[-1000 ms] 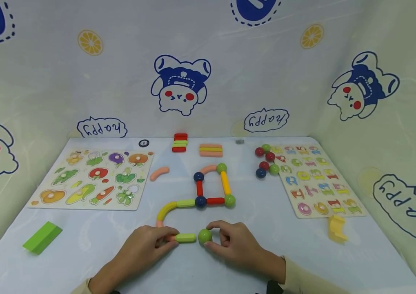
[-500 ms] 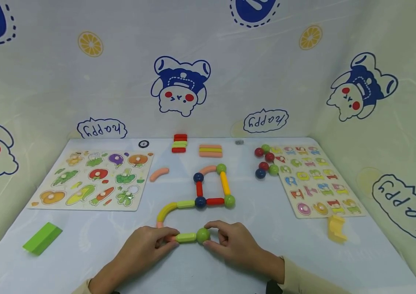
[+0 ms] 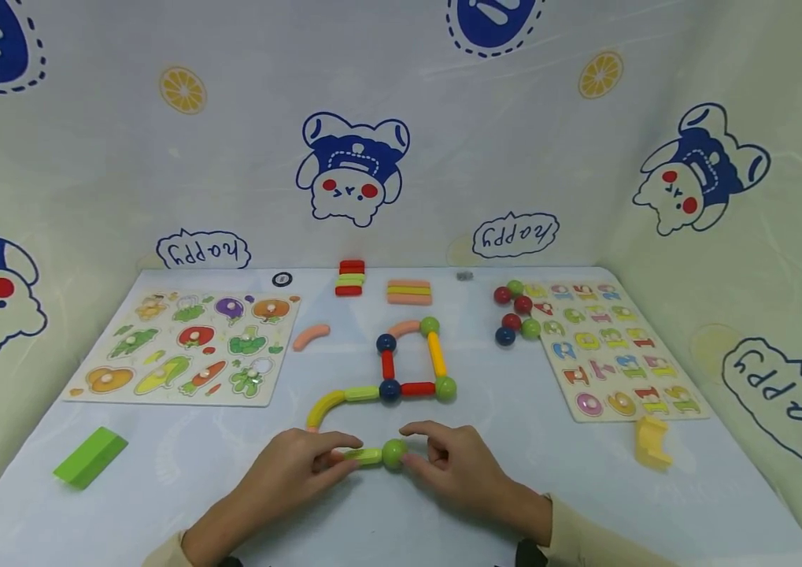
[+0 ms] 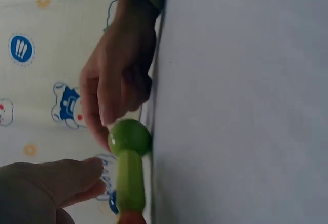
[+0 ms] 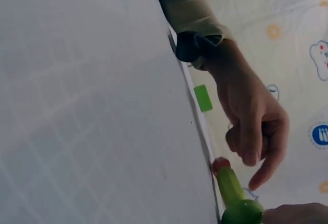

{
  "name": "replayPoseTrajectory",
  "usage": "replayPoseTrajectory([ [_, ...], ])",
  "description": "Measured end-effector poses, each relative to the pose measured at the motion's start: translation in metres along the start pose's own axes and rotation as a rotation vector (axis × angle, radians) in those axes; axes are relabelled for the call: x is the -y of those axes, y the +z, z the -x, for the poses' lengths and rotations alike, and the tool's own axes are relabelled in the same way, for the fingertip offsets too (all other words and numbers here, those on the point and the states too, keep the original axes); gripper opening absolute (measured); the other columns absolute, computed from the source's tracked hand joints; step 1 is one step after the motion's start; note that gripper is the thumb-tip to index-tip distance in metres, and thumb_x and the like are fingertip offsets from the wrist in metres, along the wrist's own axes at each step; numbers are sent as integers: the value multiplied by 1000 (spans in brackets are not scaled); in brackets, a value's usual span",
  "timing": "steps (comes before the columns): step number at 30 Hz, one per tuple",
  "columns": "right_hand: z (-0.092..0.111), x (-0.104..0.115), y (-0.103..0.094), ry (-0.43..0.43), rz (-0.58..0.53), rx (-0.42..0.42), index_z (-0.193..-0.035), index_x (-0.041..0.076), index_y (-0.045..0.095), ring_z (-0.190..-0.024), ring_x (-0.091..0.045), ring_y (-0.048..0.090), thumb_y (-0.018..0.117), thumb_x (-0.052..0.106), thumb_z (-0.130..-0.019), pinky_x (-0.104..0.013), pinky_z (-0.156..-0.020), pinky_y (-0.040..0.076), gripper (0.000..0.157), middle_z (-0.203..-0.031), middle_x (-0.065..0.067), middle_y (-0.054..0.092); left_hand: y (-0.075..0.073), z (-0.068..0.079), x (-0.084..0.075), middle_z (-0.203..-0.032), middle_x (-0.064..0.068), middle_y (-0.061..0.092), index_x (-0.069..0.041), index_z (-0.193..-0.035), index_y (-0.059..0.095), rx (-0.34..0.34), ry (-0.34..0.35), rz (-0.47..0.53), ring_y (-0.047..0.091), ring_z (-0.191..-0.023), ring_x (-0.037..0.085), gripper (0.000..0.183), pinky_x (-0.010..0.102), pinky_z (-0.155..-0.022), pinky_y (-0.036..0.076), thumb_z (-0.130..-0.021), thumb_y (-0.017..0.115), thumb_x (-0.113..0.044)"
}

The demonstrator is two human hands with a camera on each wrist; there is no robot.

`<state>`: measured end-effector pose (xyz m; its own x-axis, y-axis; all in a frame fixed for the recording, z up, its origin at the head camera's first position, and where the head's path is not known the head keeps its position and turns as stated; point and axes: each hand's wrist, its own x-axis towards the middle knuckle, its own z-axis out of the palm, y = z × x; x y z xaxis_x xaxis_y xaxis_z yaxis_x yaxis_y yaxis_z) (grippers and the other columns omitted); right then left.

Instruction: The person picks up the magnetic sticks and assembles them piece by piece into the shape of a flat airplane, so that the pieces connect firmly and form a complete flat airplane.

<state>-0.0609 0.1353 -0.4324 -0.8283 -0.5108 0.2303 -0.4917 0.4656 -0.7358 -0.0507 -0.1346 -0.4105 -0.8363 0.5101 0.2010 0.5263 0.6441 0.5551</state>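
Observation:
A green ball [image 3: 393, 454] sits at the end of a light green stick [image 3: 371, 457] near the front of the table. My left hand [image 3: 297, 466] hovers over the stick's left part, thumb and forefinger spread; both wrist views show them apart from it. Beside the ball is my right hand [image 3: 463, 468], its thumb at the ball's side and its forefinger raised clear. Behind the left fingers, a pink piece is mostly hidden. A yellow curved stick [image 3: 325, 408] and another light green stick [image 3: 361, 394] lead to a four-sided frame with blue balls [image 3: 389, 390] and red sticks [image 3: 418, 389].
Loose balls [image 3: 511, 322] lie by the right puzzle board [image 3: 556, 376]. A vegetable puzzle board [image 3: 181, 398] is on the left. Short sticks [image 3: 409, 292] and a pink curved stick [image 3: 312, 337] lie farther back. A green block [image 3: 91, 458] and yellow block [image 3: 652, 443] flank the hands.
The green ball moved left and joined the stick's end. Since then my left fingers have come off the stick, and my right forefinger has lifted from the ball.

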Motion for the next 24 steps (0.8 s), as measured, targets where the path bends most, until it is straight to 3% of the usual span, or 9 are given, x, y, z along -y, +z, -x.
replayPoseTrajectory([
  [6,-6,-6,-12,12,36,-127,-110,17,66,-46,-2,35,63,36,-89,-19,-42,30,28,-53,13,37,-3,-22,-14,-46,-19,37,-28,-106,70,107,15,10,34,-42,0,26,19,-44,29,-84,66,-42],
  [10,-13,-15,-23,57,59,-218,-107,19,67,-44,-4,36,67,29,-87,-21,-40,29,22,-51,12,36,-1,-35,-18,-47,-19,38,-28,-108,70,131,65,0,36,-42,-1,30,20,-44,30,-84,65,-46],
  [14,-17,-24,-39,126,97,-291,-107,22,67,-44,-9,37,68,24,-87,-24,-40,29,20,-51,9,37,2,-39,-19,-45,-20,35,-29,-104,71,153,81,12,35,-40,0,28,20,-43,28,-83,66,-46],
  [18,-19,-39,-59,192,154,-359,-109,21,67,-45,-12,40,64,32,-89,-25,-40,31,23,-51,6,41,5,-41,-18,-44,-20,33,-31,-101,72,158,78,30,34,-40,0,23,19,-43,27,-82,68,-45],
  [24,-18,-71,-90,213,241,-497,-108,19,68,-45,-13,39,60,38,-90,-26,-41,30,27,-51,4,42,7,-44,-17,-45,-19,35,-31,-101,72,166,66,27,35,-41,0,22,19,-44,26,-82,70,-41],
])
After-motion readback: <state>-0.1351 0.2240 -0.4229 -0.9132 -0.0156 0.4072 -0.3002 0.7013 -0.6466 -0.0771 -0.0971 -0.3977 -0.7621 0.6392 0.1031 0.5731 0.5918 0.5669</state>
